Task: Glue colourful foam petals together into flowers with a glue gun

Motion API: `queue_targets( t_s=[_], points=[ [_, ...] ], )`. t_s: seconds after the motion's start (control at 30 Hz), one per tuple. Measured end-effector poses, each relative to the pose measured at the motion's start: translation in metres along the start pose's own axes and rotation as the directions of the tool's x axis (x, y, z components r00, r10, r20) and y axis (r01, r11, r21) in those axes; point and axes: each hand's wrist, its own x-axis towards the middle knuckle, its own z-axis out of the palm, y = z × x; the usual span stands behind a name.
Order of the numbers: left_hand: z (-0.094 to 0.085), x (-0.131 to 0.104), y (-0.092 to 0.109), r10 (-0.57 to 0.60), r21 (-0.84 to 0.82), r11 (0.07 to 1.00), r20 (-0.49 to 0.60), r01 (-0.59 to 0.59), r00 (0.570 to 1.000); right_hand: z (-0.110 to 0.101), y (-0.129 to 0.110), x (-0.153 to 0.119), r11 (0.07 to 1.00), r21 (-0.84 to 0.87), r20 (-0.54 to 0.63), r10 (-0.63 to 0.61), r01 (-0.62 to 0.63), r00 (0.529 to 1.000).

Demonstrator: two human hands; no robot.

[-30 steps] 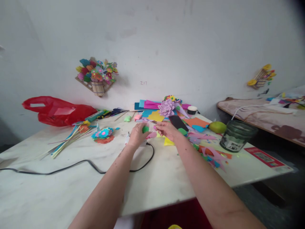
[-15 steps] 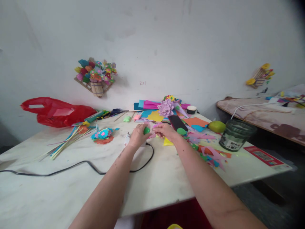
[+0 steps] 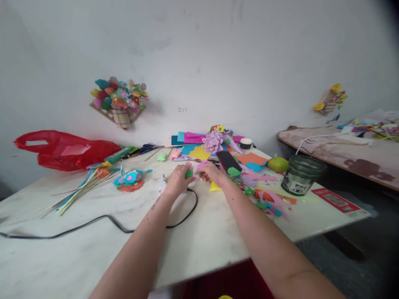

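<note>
My left hand (image 3: 178,179) is closed on a small green piece (image 3: 188,173), which looks like craft foam, with a bit of pink showing beside it. Close by on the right, my right hand (image 3: 210,172) has its fingertips pinched at a small pink piece (image 3: 201,165). Fingers partly cover both pieces, so their full shapes are hidden. A white-and-dark nozzle-like tool (image 3: 162,182) lies left of my left hand, partly covered. Beneath my right wrist, a yellow piece (image 3: 215,187) rests on the table.
Foam scraps (image 3: 274,203), a black phone (image 3: 228,162) and a dark glass jar (image 3: 302,176) lie to the right. A lilac flower (image 3: 213,141) stands at the back. Leftward are a blue foam flower (image 3: 129,177), strips (image 3: 79,189), a red bag (image 3: 71,151) and a black cable (image 3: 109,217).
The view has shifted slightly, so the scene sits a little further left. Between my hands, a pink bit now shows above the green piece, which appears turned.
</note>
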Motion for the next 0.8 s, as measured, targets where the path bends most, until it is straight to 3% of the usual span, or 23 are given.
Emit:
queue_targets(
  t_s=[0.33,0.43,0.5,0.63,0.7,0.8],
  points=[
    [0.003,-0.001,-0.002,0.027,-0.01,1.0,-0.03,-0.027,0.999,0.01,-0.005,-0.002,0.998,-0.058,-0.079,-0.039,0.035,0.996],
    [0.001,0.0,0.0,0.016,-0.051,0.998,-0.085,-0.021,0.996,0.003,-0.003,0.0,0.992,-0.038,-0.194,-0.123,0.117,0.973],
    [-0.002,0.001,0.002,-0.002,-0.073,0.997,-0.154,-0.009,0.988,-0.005,0.001,0.004,0.99,0.005,-0.328,-0.129,0.139,0.936],
    [-0.006,0.003,0.003,-0.107,-0.081,0.993,-0.31,0.086,0.945,-0.023,0.014,0.011,0.992,0.032,-0.581,-0.078,0.118,0.81],
    [-0.006,0.003,0.002,-0.183,-0.11,0.982,-0.336,0.154,0.924,-0.033,0.021,0.013,0.993,-0.09,-0.644,-0.112,0.07,0.757],
    [-0.006,0.003,-0.001,-0.315,-0.166,0.947,-0.317,0.275,0.894,-0.044,0.03,0.013,0.938,-0.331,-0.676,-0.164,-0.098,0.719]
  ],
)
